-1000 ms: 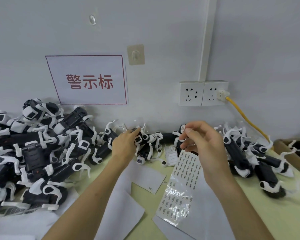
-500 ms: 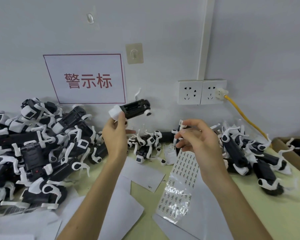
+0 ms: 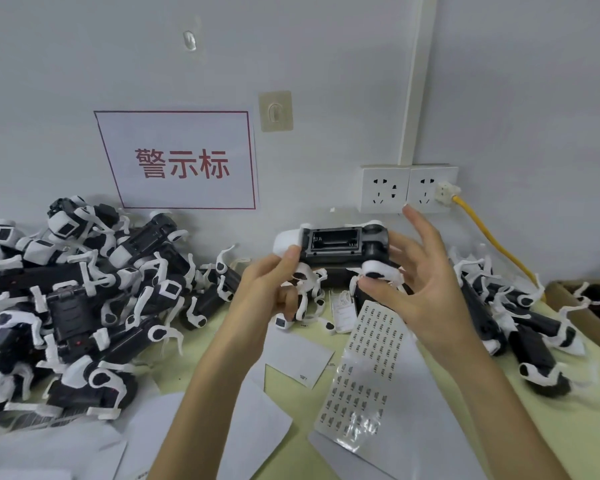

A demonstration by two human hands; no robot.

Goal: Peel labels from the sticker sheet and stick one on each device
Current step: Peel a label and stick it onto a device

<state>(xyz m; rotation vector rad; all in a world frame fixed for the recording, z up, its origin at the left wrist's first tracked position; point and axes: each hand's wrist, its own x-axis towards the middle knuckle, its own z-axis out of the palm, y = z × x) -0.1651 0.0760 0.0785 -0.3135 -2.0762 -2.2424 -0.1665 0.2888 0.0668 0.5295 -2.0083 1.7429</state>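
Left grip on device — piles, sheet below

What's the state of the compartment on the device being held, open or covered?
Open: the device gripped by the left hand shows a bare recess with no cover over it.

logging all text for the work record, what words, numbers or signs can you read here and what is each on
"警示标": red characters on the wall sign.
Print on the sticker sheet: too small to read.
Mark on the paper slip: too small to read.
Print on the white tag: blurred.
On the device in the left hand: no text visible.
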